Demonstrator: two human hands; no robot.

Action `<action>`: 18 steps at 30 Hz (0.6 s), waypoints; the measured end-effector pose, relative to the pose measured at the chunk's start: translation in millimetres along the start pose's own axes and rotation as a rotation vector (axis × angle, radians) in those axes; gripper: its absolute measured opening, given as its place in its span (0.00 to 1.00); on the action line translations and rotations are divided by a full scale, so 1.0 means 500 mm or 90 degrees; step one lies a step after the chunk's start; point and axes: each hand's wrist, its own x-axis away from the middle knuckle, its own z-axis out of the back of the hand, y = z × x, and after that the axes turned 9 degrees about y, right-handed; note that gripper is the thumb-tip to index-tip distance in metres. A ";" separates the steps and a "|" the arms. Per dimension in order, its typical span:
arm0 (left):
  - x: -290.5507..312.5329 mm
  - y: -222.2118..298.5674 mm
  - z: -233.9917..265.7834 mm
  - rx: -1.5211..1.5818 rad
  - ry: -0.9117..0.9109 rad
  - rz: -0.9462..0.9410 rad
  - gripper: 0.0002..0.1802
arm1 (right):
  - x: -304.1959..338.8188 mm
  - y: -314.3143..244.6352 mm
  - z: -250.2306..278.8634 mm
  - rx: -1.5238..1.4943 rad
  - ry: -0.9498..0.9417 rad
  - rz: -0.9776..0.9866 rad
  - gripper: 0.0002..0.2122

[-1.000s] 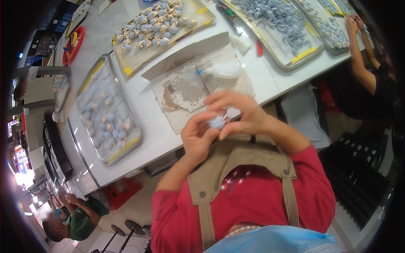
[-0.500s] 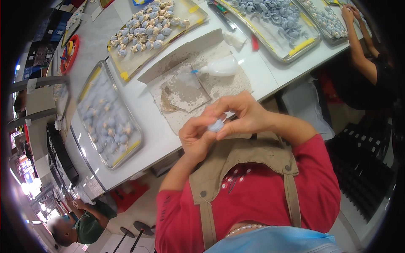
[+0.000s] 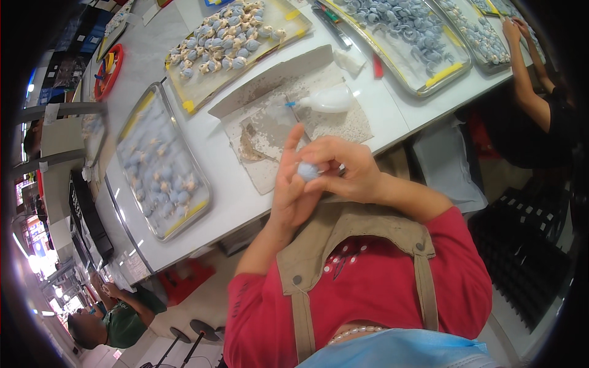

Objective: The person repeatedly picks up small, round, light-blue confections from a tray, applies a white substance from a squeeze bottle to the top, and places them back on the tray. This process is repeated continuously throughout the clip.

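Note:
A small rounded grey-blue piece, ribbed like a little shell, sits between my hands just off the table's near edge. My right hand pinches it between thumb and fingers. My left hand is opened out beside it, index finger stretched up, with the piece against its fingers. A stained cardboard sheet lies beyond my hands. On it rests a white squeeze bottle with a blue tip, lying on its side.
Left of me stands a metal tray of blue-and-cream figures under cloudy film. Farther back, a yellow-edged board carries more figures. A tray of curved grey-blue pieces stands at right. Another person's arms work at far right.
My left hand has let its pinch go and spread its fingers, index pointing up. The right hand keeps hold of the piece, which has turned and shifted slightly left and up.

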 end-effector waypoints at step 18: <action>0.020 0.028 -0.004 -0.002 0.073 0.016 0.42 | 0.005 0.006 -0.025 -0.015 0.019 -0.009 0.17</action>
